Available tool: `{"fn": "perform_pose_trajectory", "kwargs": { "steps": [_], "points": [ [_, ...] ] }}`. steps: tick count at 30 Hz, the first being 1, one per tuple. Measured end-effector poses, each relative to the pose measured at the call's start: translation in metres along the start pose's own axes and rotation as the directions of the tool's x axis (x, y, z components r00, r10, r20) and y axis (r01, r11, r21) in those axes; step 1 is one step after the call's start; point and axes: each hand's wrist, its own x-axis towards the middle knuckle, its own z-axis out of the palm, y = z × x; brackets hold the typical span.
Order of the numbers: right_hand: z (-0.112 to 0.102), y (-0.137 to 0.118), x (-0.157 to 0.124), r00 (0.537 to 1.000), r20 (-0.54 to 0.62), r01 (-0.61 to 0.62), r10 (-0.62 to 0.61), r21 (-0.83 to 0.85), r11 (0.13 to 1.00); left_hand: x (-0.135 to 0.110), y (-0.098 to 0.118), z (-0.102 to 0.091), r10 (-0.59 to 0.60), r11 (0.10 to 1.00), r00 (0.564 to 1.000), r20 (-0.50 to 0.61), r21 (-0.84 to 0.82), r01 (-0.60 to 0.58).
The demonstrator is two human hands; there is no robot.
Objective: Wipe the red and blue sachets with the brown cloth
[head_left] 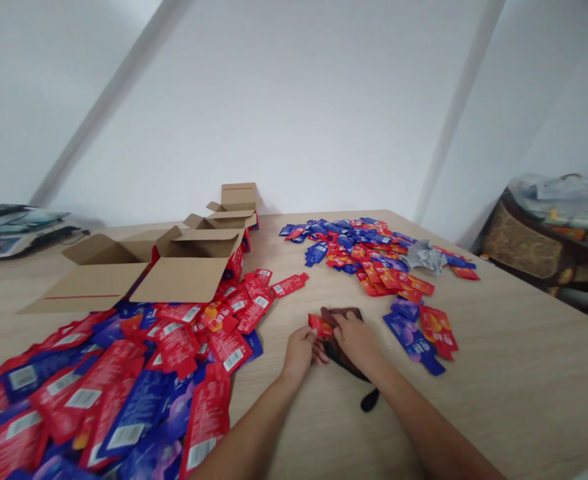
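My left hand [300, 355] is closed with its fingertips on a small red sachet [319, 326] that has an orange print. My right hand [359, 340] lies over a dark brown, flat pouch-like thing [343, 360], fingers curled on its upper part beside the sachet. The sachet's lower end lies against or inside the brown thing; I cannot tell which. A black teardrop-shaped tab [370, 400] sticks out below it. Right of my right hand lie a blue sachet [414, 340] and a red-orange sachet [439, 330].
A large heap of red and blue sachets [119, 393] spreads across the left front. Open cardboard boxes [179, 277] stand behind it. More sachets [369, 257] lie at the back right with crumpled silver wrapping [425, 257]. A scale [19, 230] sits far left; a chair [524, 240] with bags stands right.
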Motion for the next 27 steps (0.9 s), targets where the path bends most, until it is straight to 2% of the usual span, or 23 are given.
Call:
{"fn": "perform_pose_trajectory", "kwargs": {
  "steps": [2, 4, 7, 9, 11, 13, 14, 15, 17, 19, 21, 23, 25, 27],
  "points": [
    [-0.003, 0.015, 0.003, 0.997, 0.012, -0.077, 0.077, -0.027, 0.997, 0.0, 0.002, 0.002, -0.058, 0.996, 0.997, 0.043, -0.065, 0.061],
    [-0.004, 0.018, 0.002, 0.996, -0.03, -0.078, 0.078, -0.003, 0.997, 0.002, 0.002, 0.002, -0.078, 0.995, 0.995, 0.06, -0.055, 0.082],
    [-0.002, 0.001, -0.003, 0.993, -0.09, 0.078, -0.071, 0.077, 0.994, 0.005, 0.002, 0.001, -0.002, 0.995, 1.0, 0.006, 0.1, 0.001],
    [0.0, -0.01, -0.004, 0.985, -0.068, 0.162, -0.157, 0.083, 0.983, 0.004, 0.001, 0.001, 0.075, 0.979, 0.997, -0.029, 0.193, -0.068],
    [0.0, -0.01, -0.001, 0.992, -0.007, 0.122, -0.122, 0.042, 0.992, 0.002, 0.001, 0.001, 0.027, 0.982, 1.0, 0.002, 0.188, -0.027],
    [-0.001, 0.003, 0.005, 0.999, 0.033, 0.014, -0.013, -0.01, 1.0, -0.002, 0.004, 0.001, -0.067, 0.984, 0.996, 0.06, 0.171, 0.056],
    [-0.002, 0.012, 0.009, 0.999, 0.039, -0.03, 0.031, -0.029, 0.999, -0.004, 0.007, -0.001, -0.07, 0.977, 0.995, 0.076, 0.207, 0.053],
    [-0.003, 0.02, 0.011, 0.998, 0.035, -0.056, 0.058, -0.041, 0.998, -0.006, 0.01, -0.004, -0.029, 0.96, 0.997, 0.074, 0.279, 0.008],
    [-0.004, 0.033, 0.014, 0.998, 0.018, -0.066, 0.067, -0.044, 0.997, -0.009, 0.018, -0.012, 0.152, 0.865, 0.987, 0.047, 0.477, -0.156],
    [-0.003, 0.037, 0.015, 0.998, 0.003, -0.058, 0.058, -0.03, 0.998, -0.011, 0.025, -0.02, 0.361, 0.727, 0.93, 0.069, 0.604, -0.327],
    [-0.001, 0.036, 0.014, 0.998, -0.005, -0.061, 0.061, -0.013, 0.998, -0.012, 0.031, -0.023, 0.482, 0.656, 0.866, 0.133, 0.601, -0.457],
    [0.0, 0.035, 0.013, 0.998, -0.002, -0.064, 0.064, 0.015, 0.998, -0.012, 0.033, -0.023, 0.509, 0.671, 0.838, 0.196, 0.519, -0.529],
    [0.0, 0.038, 0.014, 0.997, -0.022, -0.073, 0.075, 0.078, 0.994, -0.01, 0.034, -0.02, 0.494, 0.72, 0.842, 0.215, 0.443, -0.535],
    [-0.004, 0.042, 0.015, 0.989, -0.115, -0.066, 0.088, 0.188, 0.98, -0.007, 0.032, -0.018, 0.489, 0.746, 0.851, 0.191, 0.415, -0.521]
  ]
}}
